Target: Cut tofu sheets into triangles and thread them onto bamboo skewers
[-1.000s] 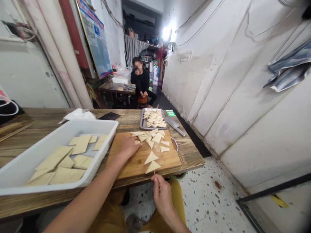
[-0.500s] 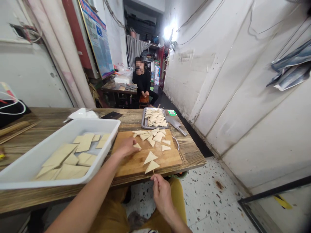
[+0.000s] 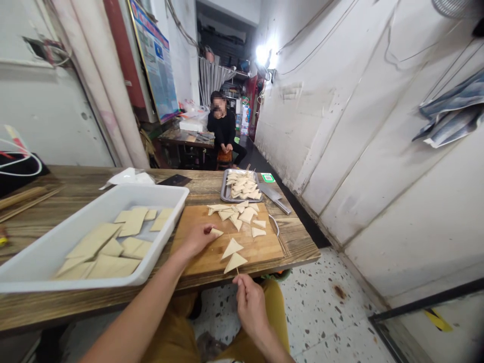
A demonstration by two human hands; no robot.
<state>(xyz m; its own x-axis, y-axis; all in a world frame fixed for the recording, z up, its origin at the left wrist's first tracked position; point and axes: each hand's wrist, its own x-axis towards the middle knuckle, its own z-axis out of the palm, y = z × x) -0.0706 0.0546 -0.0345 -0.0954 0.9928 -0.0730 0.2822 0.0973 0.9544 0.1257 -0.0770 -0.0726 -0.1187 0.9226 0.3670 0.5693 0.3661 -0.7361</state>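
Observation:
My right hand (image 3: 248, 298) pinches the lower end of a thin wooden skewer (image 3: 238, 270) at the table's front edge. Two pale triangles of tofu sheet (image 3: 235, 261) are threaded on it, one above the other. Over the left part of the wooden cutting board (image 3: 196, 262), my left hand (image 3: 199, 239) is closed on another tofu triangle (image 3: 217, 232), just up and left of the skewer's tip. Several loose triangles (image 3: 247, 214) lie along the board's far side. Behind the board, a metal tray (image 3: 224, 194) bears a pile of skewered triangles (image 3: 244, 184).
On the left stands a white plastic tub (image 3: 161, 190) with large tofu sheets (image 3: 94, 239). A cleaver (image 3: 273, 194) lies right of the metal tray, and bare skewers (image 3: 284, 247) lie by the board's right edge. A person (image 3: 223, 126) sits beyond the table.
My left hand has lifted its triangle slightly and brought it a little to the right, nearer the skewer tip. My right hand and the skewer have shifted slightly left and down.

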